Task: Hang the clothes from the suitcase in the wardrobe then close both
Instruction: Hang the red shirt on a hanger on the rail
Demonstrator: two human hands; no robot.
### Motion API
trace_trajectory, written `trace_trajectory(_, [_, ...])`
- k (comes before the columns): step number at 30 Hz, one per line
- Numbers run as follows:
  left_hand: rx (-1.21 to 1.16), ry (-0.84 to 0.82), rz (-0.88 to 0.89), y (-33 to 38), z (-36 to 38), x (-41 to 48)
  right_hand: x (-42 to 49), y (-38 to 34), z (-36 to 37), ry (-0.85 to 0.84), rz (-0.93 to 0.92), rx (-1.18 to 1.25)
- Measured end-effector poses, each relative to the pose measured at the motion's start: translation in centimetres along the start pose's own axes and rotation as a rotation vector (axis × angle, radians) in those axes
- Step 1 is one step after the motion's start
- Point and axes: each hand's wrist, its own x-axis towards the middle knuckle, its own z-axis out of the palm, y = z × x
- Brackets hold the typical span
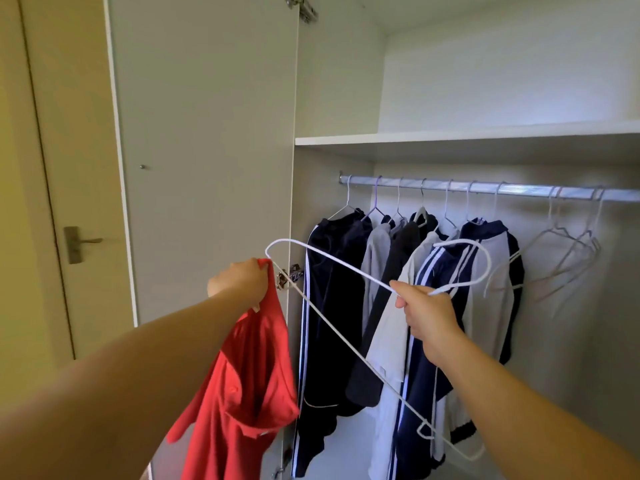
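My left hand (239, 282) grips the top of a red shirt (242, 393), which hangs down in front of the open wardrobe door (207, 150). My right hand (427, 317) is closed on the neck of a white wire hanger (329, 258), held tilted between me and the wardrobe. One end of the hanger lies close to the red shirt at my left hand. Inside the wardrobe, several dark, grey and navy-and-white garments (415, 289) hang from a metal rail (485, 188). The suitcase is out of view.
Empty white hangers (568, 251) hang on the right part of the rail. A white shelf (467, 136) runs above the rail. A room door with a metal handle (81, 242) stands at the far left.
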Motion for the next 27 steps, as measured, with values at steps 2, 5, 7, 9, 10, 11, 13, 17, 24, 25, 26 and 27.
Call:
trace_trajectory(2, [-0.253,-0.074,-0.092,-0.4,0.3,0.7,0.1,-0.1,0.1,-0.058,0.030,0.013])
trace_trajectory(5, [-0.659,-0.117,-0.254,-0.3,0.6,1.4,0.2,-0.1,0.3,-0.170,0.094,0.018])
trace_trajectory(7, [-0.749,-0.092,-0.315,-0.8,0.7,1.9,0.1,0.1,0.8,-0.209,0.115,0.007])
trace_trajectory(9, [-0.785,-0.065,-0.330,-1.6,0.8,2.4,0.2,0.2,1.0,-0.229,0.116,0.008])
trace_trajectory(10, [-0.781,-0.055,-0.332,-2.0,0.8,2.6,0.3,0.2,1.0,-0.232,0.114,0.003])
trace_trajectory(11, [-0.766,-0.039,-0.332,-2.3,0.9,2.8,0.4,0.1,0.7,-0.231,0.112,-0.006])
trace_trajectory(13, [-0.720,-0.022,-0.310,-2.8,0.7,3.1,0.5,0.1,0.3,-0.230,0.105,-0.056])
trace_trajectory(17, [-0.266,-0.025,-0.080,-2.4,-0.2,2.7,0.4,0.4,0.5,-0.275,0.058,-0.242])
trace_trajectory(24, [0.144,-0.059,0.423,3.2,1.6,-1.1,-1.2,1.3,4.2,-0.294,0.030,-0.317])
trace_trajectory(25, [0.099,-0.094,0.470,4.1,2.0,-1.5,-1.3,1.4,4.8,-0.272,0.021,-0.310])
trace_trajectory(26, [0.006,-0.141,0.514,4.9,2.3,-1.9,-1.2,1.6,5.2,-0.243,0.015,-0.292])
trace_trajectory(27, [-0.098,-0.186,0.560,5.5,2.4,-2.3,-1.1,1.7,5.5,-0.211,0.011,-0.263])
